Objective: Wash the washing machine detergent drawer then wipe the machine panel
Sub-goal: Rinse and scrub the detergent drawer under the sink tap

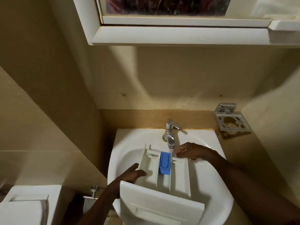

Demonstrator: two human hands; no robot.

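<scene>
Clearly you're on the washing step: the drawer (172, 176) sits between your hands over the sink (211, 184), left hand (129, 173) gripping its side wall, right hand (190, 151) holding its far corner, so next steer it under the tap (169, 135) just beyond your right fingers.

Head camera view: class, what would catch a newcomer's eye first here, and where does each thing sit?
The long white plastic detergent drawer with its bright blue insert stands out, lying across the white ceramic basin at bottom centre. The left hand grips its left wall, the right hand its far right corner. The chrome tap stands just behind, its spout over the drawer's far end.
</scene>
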